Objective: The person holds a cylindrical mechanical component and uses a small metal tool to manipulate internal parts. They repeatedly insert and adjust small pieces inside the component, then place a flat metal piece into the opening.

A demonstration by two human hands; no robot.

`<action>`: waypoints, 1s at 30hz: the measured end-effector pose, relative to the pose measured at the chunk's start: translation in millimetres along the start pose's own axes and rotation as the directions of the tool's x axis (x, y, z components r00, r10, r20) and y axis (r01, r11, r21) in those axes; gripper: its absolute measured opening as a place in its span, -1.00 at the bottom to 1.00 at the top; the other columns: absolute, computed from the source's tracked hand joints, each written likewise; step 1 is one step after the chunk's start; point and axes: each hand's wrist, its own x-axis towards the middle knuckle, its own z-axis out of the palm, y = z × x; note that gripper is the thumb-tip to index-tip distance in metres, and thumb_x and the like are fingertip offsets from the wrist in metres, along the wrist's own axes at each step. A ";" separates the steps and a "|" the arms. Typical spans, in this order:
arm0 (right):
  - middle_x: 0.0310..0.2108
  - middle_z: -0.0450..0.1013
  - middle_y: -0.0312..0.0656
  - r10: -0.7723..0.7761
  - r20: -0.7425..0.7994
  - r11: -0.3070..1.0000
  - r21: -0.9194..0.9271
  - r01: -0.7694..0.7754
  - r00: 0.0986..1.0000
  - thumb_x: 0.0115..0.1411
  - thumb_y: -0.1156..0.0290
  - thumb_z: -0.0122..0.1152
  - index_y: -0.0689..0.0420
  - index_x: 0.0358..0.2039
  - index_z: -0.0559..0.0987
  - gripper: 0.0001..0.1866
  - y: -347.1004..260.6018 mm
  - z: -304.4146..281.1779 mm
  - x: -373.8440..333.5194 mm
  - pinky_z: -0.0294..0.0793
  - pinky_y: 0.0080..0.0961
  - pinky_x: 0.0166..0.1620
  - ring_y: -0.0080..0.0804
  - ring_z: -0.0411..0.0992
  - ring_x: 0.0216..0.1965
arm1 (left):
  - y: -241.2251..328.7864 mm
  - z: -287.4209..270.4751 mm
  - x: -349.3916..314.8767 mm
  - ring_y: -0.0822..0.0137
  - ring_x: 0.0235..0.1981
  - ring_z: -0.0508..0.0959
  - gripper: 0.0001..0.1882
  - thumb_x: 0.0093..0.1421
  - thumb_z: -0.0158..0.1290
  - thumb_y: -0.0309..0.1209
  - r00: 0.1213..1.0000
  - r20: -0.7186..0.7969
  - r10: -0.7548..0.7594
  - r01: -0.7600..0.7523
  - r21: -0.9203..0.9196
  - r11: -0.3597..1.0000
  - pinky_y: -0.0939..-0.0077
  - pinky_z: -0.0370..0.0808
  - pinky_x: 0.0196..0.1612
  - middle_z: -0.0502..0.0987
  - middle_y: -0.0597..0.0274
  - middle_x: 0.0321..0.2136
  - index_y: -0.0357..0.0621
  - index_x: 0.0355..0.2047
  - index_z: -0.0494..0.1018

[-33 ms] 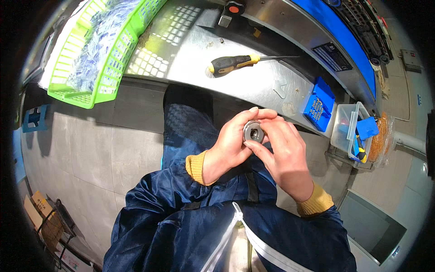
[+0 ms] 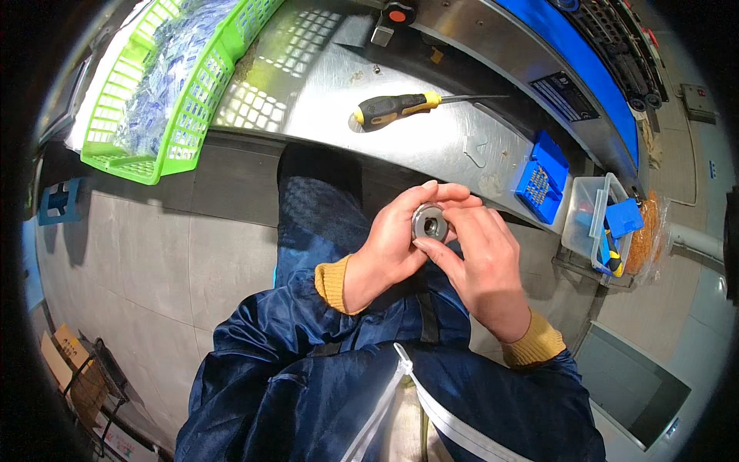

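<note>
Above my lap, my left hand (image 2: 392,231) and my right hand (image 2: 485,250) together grip a small round metal collar (image 2: 421,230) with a dark hole through its middle. The collar's face is turned up toward me. Its left side rests against the left palm and fingers. On the other side, the right thumb presses near the lower edge while the right fingers curl around the far side. Part of the collar's outer wall is hidden by the fingers. Past my hands, a black and yellow screwdriver (image 2: 396,110) lies on the metal bench (image 2: 323,100).
A green plastic basket (image 2: 196,115) with many small clear pieces stands at the left. On the bench's right end sit an open blue bit case (image 2: 535,189) and a clear tub (image 2: 583,219) of tools. A machine with a blue panel (image 2: 531,27) rises behind the bench.
</note>
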 end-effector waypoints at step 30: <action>-0.16 0.40 -0.03 -0.063 0.085 0.998 0.036 0.060 0.994 -0.03 0.56 0.35 0.26 -0.08 0.51 -0.55 2.1 -5.9 2.8 0.47 -0.30 -0.09 -0.05 0.43 -0.13 | -4.3 -5.5 3.5 0.26 -0.12 0.57 -0.57 0.41 -0.24 -0.20 0.999 0.044 -0.012 0.012 -0.004 1.000 0.38 0.53 -0.06 0.57 0.04 -0.14 -0.30 -0.08 0.49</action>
